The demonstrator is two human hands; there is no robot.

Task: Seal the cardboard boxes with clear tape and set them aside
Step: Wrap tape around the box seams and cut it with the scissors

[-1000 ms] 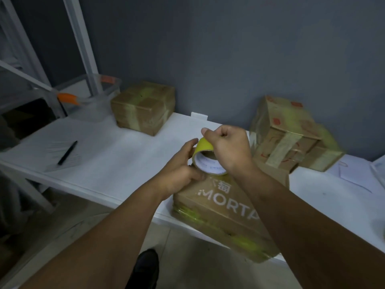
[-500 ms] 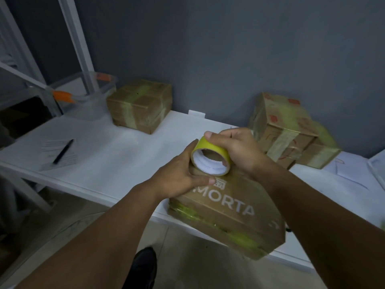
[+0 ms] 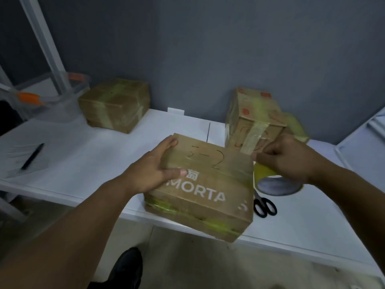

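A cardboard box (image 3: 210, 184) printed "MORTA" sits tilted at the white table's front edge and overhangs it. My left hand (image 3: 154, 170) grips its left top corner, thumb lying on the front face. My right hand (image 3: 289, 159) holds a yellowish roll of tape (image 3: 277, 184) just past the box's right edge, low over the table. A strip of tape appears stretched across the box's top between the two hands. Taped boxes stand at the back left (image 3: 115, 105) and back right (image 3: 254, 119).
Black-handled scissors (image 3: 264, 207) lie on the table (image 3: 83, 155) right of the box, under the roll. A pen (image 3: 32, 156) on paper lies far left. A clear plastic tub (image 3: 52, 97) with orange clips stands back left. My shoe (image 3: 127, 268) shows below the table edge.
My right hand has carried the tape roll from above the box's left top corner rightward, across the top, to beyond its right edge. My left hand stayed on the left corner.
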